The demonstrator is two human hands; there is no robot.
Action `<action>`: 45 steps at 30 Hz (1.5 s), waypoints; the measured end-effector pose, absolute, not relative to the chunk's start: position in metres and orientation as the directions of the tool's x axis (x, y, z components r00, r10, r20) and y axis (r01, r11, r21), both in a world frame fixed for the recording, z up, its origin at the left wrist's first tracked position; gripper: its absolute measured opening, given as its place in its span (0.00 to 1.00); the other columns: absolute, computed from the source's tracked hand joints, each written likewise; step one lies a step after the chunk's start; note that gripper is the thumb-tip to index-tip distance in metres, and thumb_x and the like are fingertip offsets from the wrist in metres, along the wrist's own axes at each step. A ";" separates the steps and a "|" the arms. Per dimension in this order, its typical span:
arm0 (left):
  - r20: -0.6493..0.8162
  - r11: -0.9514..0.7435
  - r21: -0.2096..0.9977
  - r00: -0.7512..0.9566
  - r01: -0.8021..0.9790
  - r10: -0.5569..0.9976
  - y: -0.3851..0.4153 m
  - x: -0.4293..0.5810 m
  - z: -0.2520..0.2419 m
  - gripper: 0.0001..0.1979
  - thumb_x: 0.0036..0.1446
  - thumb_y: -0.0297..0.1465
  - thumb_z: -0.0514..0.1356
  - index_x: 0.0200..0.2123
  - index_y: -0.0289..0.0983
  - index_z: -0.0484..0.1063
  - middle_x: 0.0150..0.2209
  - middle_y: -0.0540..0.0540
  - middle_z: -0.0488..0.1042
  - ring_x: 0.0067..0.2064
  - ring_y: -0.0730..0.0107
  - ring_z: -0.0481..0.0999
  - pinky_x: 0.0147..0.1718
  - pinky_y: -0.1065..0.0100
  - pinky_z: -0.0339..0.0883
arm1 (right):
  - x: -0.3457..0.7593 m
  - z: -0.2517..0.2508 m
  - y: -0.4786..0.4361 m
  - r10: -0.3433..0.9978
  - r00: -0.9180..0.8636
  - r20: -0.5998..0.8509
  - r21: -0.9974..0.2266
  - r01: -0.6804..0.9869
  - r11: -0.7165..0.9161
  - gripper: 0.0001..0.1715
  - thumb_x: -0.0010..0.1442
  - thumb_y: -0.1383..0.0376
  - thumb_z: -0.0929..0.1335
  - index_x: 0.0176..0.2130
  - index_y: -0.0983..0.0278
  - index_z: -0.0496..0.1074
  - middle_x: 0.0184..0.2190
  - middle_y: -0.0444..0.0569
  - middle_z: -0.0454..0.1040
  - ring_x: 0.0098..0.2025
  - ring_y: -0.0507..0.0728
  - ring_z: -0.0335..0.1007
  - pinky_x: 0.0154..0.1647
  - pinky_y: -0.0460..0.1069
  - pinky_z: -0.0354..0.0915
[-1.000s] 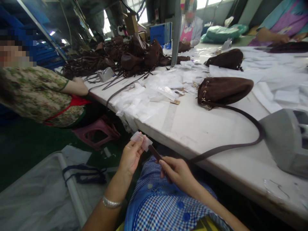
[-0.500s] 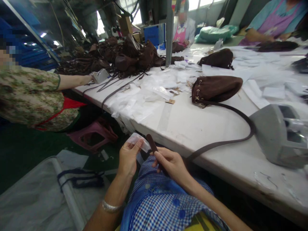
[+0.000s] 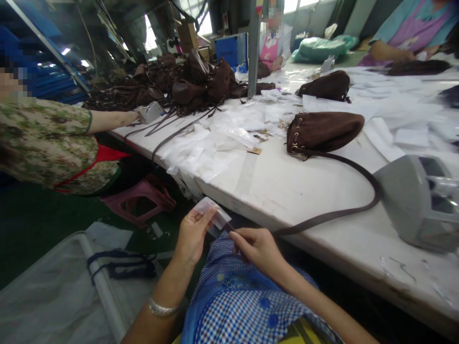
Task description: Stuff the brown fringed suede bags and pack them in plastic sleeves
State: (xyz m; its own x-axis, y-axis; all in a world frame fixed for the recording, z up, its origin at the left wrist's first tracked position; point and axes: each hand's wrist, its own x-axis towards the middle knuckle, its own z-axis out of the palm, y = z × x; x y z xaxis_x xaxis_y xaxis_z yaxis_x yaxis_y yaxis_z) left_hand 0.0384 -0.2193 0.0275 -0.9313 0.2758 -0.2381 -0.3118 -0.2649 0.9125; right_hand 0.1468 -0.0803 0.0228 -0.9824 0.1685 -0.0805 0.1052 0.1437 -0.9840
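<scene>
Head view: filmy wrapper point(image 3: 220, 218) overlaps flat strap point(image 3: 324, 218), probably leather.

It's a workshop — brown bags point(image 3: 324, 133) crowd a worktable point(image 3: 279, 188)

The hands point(image 3: 260, 248) hold a translucent wrap point(image 3: 216, 213) and a brown strap point(image 3: 322, 220), its tip apparently inside.

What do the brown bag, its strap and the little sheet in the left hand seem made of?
Brown bag: probably suede or similar fabric, being matte and softly creased. Strap: likely leather or imitation, smooth-looking and dull. Little sheet: perhaps thin plastic, since it looks whitish and translucent.
</scene>
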 end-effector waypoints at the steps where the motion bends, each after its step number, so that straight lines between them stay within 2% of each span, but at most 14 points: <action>1: -0.249 -0.239 0.913 -0.916 -0.330 0.315 -0.218 0.043 0.029 0.20 0.45 0.32 0.74 0.42 0.34 0.78 0.40 0.44 0.82 0.39 0.69 0.81 0.39 0.71 0.75 | 0.142 0.026 -0.079 0.173 -0.982 -0.081 -0.980 0.110 0.163 0.24 0.66 0.55 0.65 0.25 0.67 0.74 0.18 0.44 0.71 0.17 0.48 0.64 0.19 0.42 0.57; 5: -0.259 -0.192 0.919 -0.893 -0.346 0.368 -0.223 0.046 0.037 0.18 0.46 0.31 0.74 0.41 0.33 0.78 0.38 0.44 0.82 0.38 0.68 0.82 0.39 0.72 0.76 | 0.132 0.035 -0.076 0.079 -0.996 -0.046 -0.979 0.060 0.193 0.23 0.66 0.55 0.64 0.29 0.67 0.76 0.18 0.44 0.72 0.20 0.50 0.68 0.23 0.43 0.62; 8: -0.161 -0.287 0.934 -0.968 -0.212 0.191 -0.240 0.024 0.048 0.18 0.43 0.31 0.75 0.39 0.34 0.79 0.37 0.47 0.82 0.38 0.70 0.82 0.38 0.74 0.76 | 0.137 0.032 -0.072 -0.077 -0.996 -0.038 -0.990 0.027 0.138 0.18 0.66 0.56 0.65 0.47 0.65 0.76 0.28 0.46 0.78 0.30 0.53 0.75 0.34 0.46 0.69; 11: -0.093 -0.343 0.932 -0.993 -0.113 0.076 -0.262 0.001 0.056 0.19 0.41 0.29 0.75 0.39 0.35 0.78 0.38 0.48 0.82 0.39 0.71 0.81 0.38 0.75 0.76 | 0.147 0.025 -0.066 -0.093 -0.992 -0.082 -0.974 0.061 0.216 0.26 0.67 0.57 0.64 0.62 0.62 0.65 0.29 0.45 0.79 0.29 0.53 0.75 0.35 0.48 0.70; 15: -0.146 -0.331 0.923 -0.974 -0.197 0.174 -0.272 0.001 0.054 0.21 0.42 0.29 0.75 0.42 0.35 0.78 0.40 0.47 0.82 0.41 0.70 0.81 0.40 0.73 0.76 | 0.149 0.037 -0.052 -0.061 -0.998 -0.024 -0.863 -0.010 0.504 0.36 0.67 0.63 0.63 0.70 0.59 0.49 0.30 0.46 0.79 0.30 0.56 0.75 0.39 0.52 0.69; 19: -0.227 -0.332 0.891 -0.938 -0.309 0.263 -0.251 0.028 0.043 0.20 0.43 0.29 0.75 0.42 0.35 0.78 0.40 0.46 0.82 0.41 0.69 0.81 0.41 0.72 0.76 | 0.131 0.070 -0.047 -0.114 -0.993 -0.027 -0.757 -0.054 0.651 0.42 0.64 0.66 0.65 0.71 0.62 0.45 0.29 0.49 0.80 0.30 0.58 0.75 0.36 0.51 0.67; 24: -0.265 -0.271 0.860 -0.833 -0.432 0.486 -0.233 0.050 0.041 0.19 0.47 0.31 0.73 0.42 0.32 0.78 0.39 0.42 0.82 0.38 0.67 0.81 0.40 0.68 0.76 | 0.108 0.097 -0.052 -0.256 -0.965 -0.066 -0.819 -0.094 0.565 0.42 0.65 0.66 0.65 0.71 0.58 0.45 0.30 0.45 0.80 0.25 0.52 0.73 0.33 0.48 0.67; 26: -0.243 -0.316 0.865 -0.875 -0.391 0.418 -0.243 0.041 0.043 0.18 0.45 0.31 0.74 0.40 0.32 0.78 0.39 0.43 0.82 0.37 0.68 0.81 0.40 0.69 0.77 | 0.109 0.097 -0.049 -0.269 -0.958 -0.098 -0.818 -0.077 0.571 0.44 0.65 0.64 0.66 0.71 0.57 0.43 0.29 0.44 0.79 0.24 0.52 0.72 0.32 0.47 0.67; 30: -0.184 -0.446 0.864 -0.972 -0.232 0.149 -0.269 0.014 0.046 0.19 0.39 0.28 0.76 0.38 0.34 0.79 0.38 0.48 0.82 0.38 0.70 0.81 0.39 0.72 0.76 | 0.117 0.091 -0.038 -0.217 -0.969 -0.119 -0.781 -0.044 0.623 0.41 0.65 0.66 0.64 0.71 0.57 0.45 0.29 0.44 0.80 0.24 0.51 0.73 0.32 0.46 0.67; 32: -0.203 -0.459 0.849 -0.964 -0.262 0.174 -0.267 0.015 0.046 0.20 0.40 0.28 0.76 0.39 0.35 0.79 0.39 0.47 0.82 0.40 0.70 0.81 0.40 0.72 0.76 | 0.115 0.090 -0.038 -0.194 -0.975 -0.104 -0.768 -0.045 0.639 0.40 0.65 0.67 0.63 0.71 0.57 0.46 0.32 0.45 0.81 0.22 0.50 0.70 0.30 0.46 0.66; 34: -0.230 -0.441 0.832 -0.932 -0.338 0.280 -0.252 0.027 0.045 0.19 0.41 0.29 0.75 0.40 0.34 0.79 0.39 0.46 0.82 0.40 0.68 0.81 0.41 0.71 0.76 | 0.107 0.093 -0.043 -0.213 -0.973 -0.092 -0.763 -0.069 0.642 0.41 0.64 0.68 0.63 0.71 0.57 0.46 0.33 0.46 0.80 0.20 0.49 0.68 0.28 0.45 0.65; 38: -0.177 -0.396 0.836 -0.869 -0.381 0.461 -0.225 0.048 0.043 0.16 0.46 0.30 0.73 0.40 0.33 0.79 0.38 0.44 0.82 0.37 0.68 0.81 0.40 0.68 0.76 | 0.093 0.106 -0.048 -0.269 -0.959 -0.088 -0.753 -0.113 0.648 0.43 0.64 0.68 0.65 0.71 0.58 0.44 0.27 0.43 0.78 0.22 0.50 0.69 0.28 0.45 0.65; 42: -0.180 -0.451 0.850 -0.954 -0.273 0.237 -0.246 0.028 0.040 0.17 0.41 0.28 0.75 0.38 0.35 0.79 0.38 0.48 0.82 0.39 0.71 0.81 0.39 0.74 0.76 | 0.103 0.108 -0.030 -0.235 -0.969 -0.082 -0.707 -0.110 0.699 0.38 0.65 0.65 0.65 0.70 0.57 0.51 0.28 0.43 0.78 0.27 0.52 0.72 0.34 0.46 0.66; 45: -0.214 -0.446 0.856 -0.965 -0.260 0.153 -0.260 0.013 0.033 0.20 0.38 0.26 0.76 0.39 0.36 0.80 0.40 0.49 0.82 0.40 0.71 0.81 0.40 0.74 0.77 | 0.111 0.102 -0.026 -0.231 -0.970 -0.073 -0.746 -0.101 0.659 0.36 0.66 0.69 0.62 0.69 0.57 0.51 0.30 0.42 0.79 0.23 0.48 0.69 0.33 0.45 0.65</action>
